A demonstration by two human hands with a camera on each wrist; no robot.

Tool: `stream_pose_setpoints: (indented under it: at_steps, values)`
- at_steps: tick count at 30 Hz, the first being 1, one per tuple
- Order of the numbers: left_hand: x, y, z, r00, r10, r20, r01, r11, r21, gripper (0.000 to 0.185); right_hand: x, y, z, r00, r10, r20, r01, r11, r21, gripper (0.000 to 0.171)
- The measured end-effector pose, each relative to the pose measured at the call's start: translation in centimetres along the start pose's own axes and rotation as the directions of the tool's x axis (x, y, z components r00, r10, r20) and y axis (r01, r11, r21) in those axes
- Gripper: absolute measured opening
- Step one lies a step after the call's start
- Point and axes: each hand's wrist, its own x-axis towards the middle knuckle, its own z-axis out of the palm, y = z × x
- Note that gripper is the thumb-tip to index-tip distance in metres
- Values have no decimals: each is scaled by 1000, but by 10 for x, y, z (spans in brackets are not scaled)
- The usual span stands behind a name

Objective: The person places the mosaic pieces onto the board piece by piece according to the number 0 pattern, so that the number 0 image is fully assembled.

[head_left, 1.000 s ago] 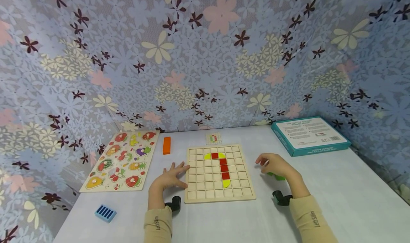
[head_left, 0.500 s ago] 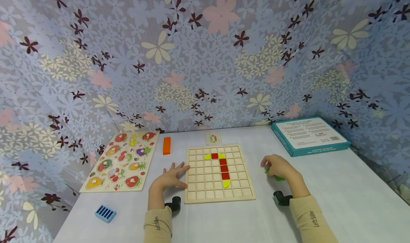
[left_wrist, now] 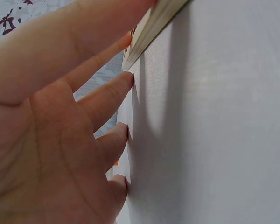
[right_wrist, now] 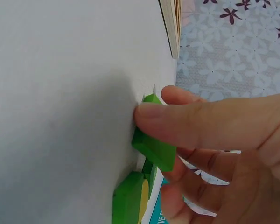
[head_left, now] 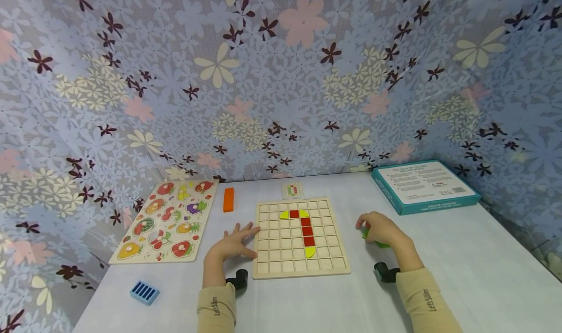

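Green wood or plastic, too close to tell which, makes up the small block pinched by the right hand, its thumb laid across the near face and fingers behind. That block is tilted near the white tabletop; in the right wrist view its long axis slants from under the thumb tip down toward the other fingers. A second green piece with a yellowish face lies just below the fingers, and more green shows between the two.

From the grasping fingers, the wooden grid board lies leftward, with bare tabletop between. Red squares and yellow rounded tiles form a hooked line on it. At its opposite edge the left hand spreads its fingers, grasping nothing, the index finger and thumb at the rim; the right hand is the nearer to the green block.

Beyond the grid board sits a small pattern card. Farther out are an orange block, a fruit puzzle board, a pale blue slotted block and a teal-edged box.
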Motion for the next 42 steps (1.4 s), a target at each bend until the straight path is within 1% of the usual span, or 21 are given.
stream_pose_setpoints:
  at_steps: [4,10,13,17,24,29,35,38,42]
  values:
    - [0,-1,1,1000,1,2,-1,1000,6,76,0,-2,-1,1000,-27,5,27,1000,14,35]
    - [0,0,0,1000,-1,3,1,1000,2,76,-1,-3,0,1000,-18,14,17,999,48,39]
    - [0,0,0,1000,0,4,0,1000,1,77,-1,-4,0,1000,-25,4,25,998,55,35]
    - [0,0,0,1000,2,5,-2,1000,3,77,0,-6,-1,999,-41,-27,43,997,60,30]
    - [0,0,0,1000,-2,-1,2,1000,5,76,1,-13,-3,997,-20,-72,29,993,118,35]
    - [0,0,0,1000,-8,-2,8,1000,-3,76,3,-16,-2,990,-3,-138,27,985,172,33]
    - [0,-1,0,1000,-9,-5,9,1000,-2,76,5,-19,-1,974,-19,-224,69,974,218,26]
    - [1,-1,0,1000,-8,-3,8,1000,1,76,6,-21,0,972,-32,-233,89,967,238,24]
    - [1,-1,0,1000,-14,2,14,1000,-3,76,8,-27,1,974,-50,-222,111,956,272,24]
